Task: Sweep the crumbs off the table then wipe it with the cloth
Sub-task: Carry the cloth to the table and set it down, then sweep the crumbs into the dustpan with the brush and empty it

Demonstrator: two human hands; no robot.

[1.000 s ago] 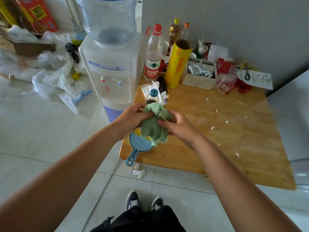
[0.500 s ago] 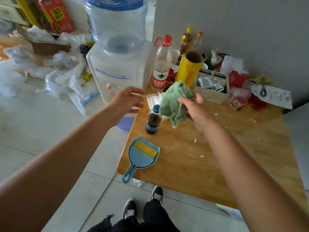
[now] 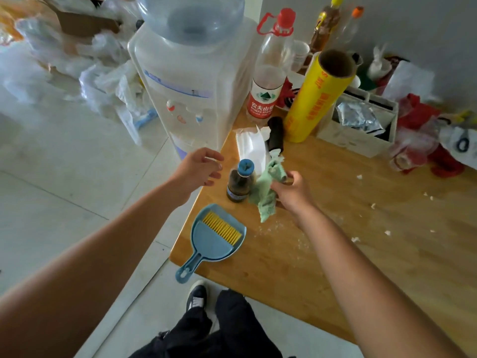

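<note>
My right hand (image 3: 293, 192) grips a bunched green cloth (image 3: 267, 195) just above the wooden table (image 3: 361, 254), beside a small dark bottle with a blue cap (image 3: 240, 183). My left hand (image 3: 197, 169) hovers off the table's left edge with relaxed fingers and holds nothing. White crumbs (image 3: 371, 206) lie scattered over the table's middle and right. A blue dustpan with a yellow comb (image 3: 214, 237) lies at the near left corner, its handle sticking out past the edge.
A water dispenser (image 3: 191, 81) stands against the table's left side. Along the back are a large red-capped bottle (image 3: 269, 73), a yellow roll (image 3: 318, 95), a white box (image 3: 358, 127) and red bags (image 3: 418, 140). Tissues (image 3: 251, 146) lie behind the small bottle. Plastic bags (image 3: 103, 81) litter the floor.
My left hand let go of the cloth and moved out to the left. My right hand carried the cloth forward, then lowered it towards the table by the small bottle.
</note>
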